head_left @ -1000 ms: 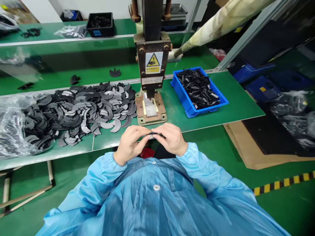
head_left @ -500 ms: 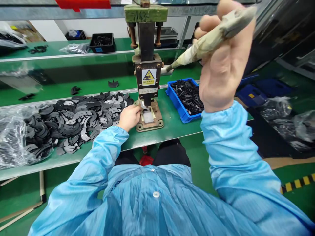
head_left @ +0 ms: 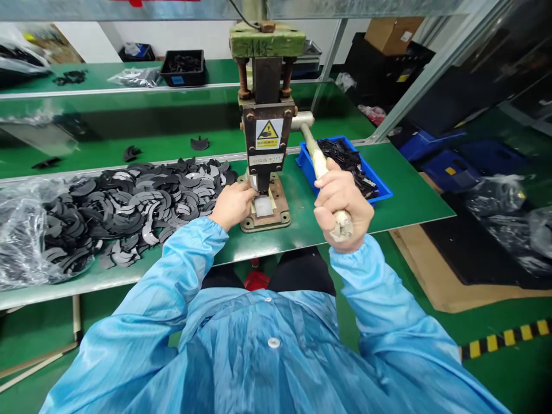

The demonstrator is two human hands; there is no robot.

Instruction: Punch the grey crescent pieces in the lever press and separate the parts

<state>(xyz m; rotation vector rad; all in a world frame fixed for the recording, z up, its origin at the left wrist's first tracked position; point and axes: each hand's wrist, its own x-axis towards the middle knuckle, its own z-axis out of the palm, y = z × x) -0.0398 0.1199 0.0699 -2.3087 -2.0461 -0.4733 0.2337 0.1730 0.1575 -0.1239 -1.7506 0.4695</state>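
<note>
A hand press (head_left: 265,138) with a green top block and a warning label stands on the bench in front of me. My right hand (head_left: 342,204) is wrapped round its wrapped lever handle (head_left: 318,161), which slants down toward me from the press's right side. My left hand (head_left: 235,202) is at the left of the press base (head_left: 282,201), its fingertips by the lowered ram. The fingers are pressed together, and whatever they hold is hidden. A pale block (head_left: 263,206) lies on the base under the ram. Left of that hand is a pile of curved black plastic pieces (head_left: 146,201).
A blue bin (head_left: 383,194) of thin black parts sits right of the press. Clear plastic bags (head_left: 26,241) lie at the bench's left end. Behind, a black bin (head_left: 183,79) stands on a further bench. Loose curved pieces (head_left: 199,144) lie beyond the pile.
My right hand has come down and toward me, swinging the lever from raised to lowered. The ram sits lower over the base. My left hand has stayed at the base's left side.
</note>
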